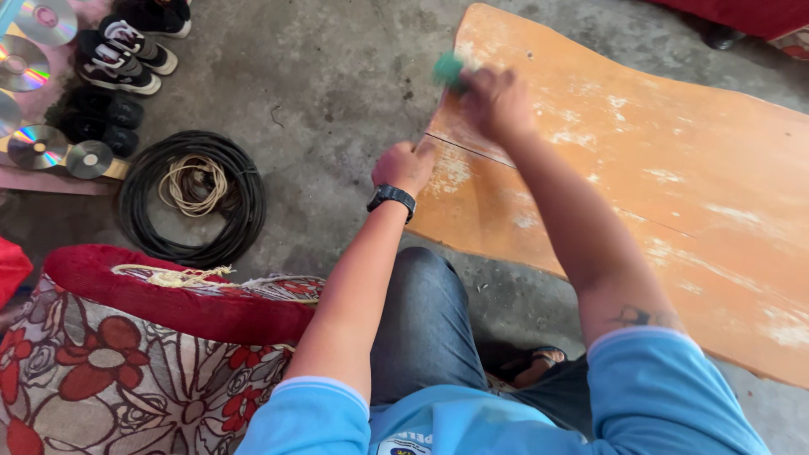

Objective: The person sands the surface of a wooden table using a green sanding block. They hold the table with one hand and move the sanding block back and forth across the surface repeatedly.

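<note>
Light blue sleeves [649, 396] and a knee in grey jeans [421, 329] are seen closest to the lens, so the person is seated low beside the orange wooden table [674, 194]. The left hand [404, 166], with a black watch [391, 197] on the wrist, is closed over the near corner of the table, probably so that the board is kept steady. The right hand [497, 103] is blurred; its grip seems pressed together around a small green pad [449, 69], which is held against the top of the table near its far left edge, where the paint is worn to pale patches. On the concrete floor [337, 84] a coil of black cable [192, 199] is laid, and a smaller coil of pale cord [194, 184] is kept inside it. Black shoes [118, 63] and shiny discs [38, 145] are placed at the far left, and a cushion with red flowers [126, 371] is beside the left arm.
</note>
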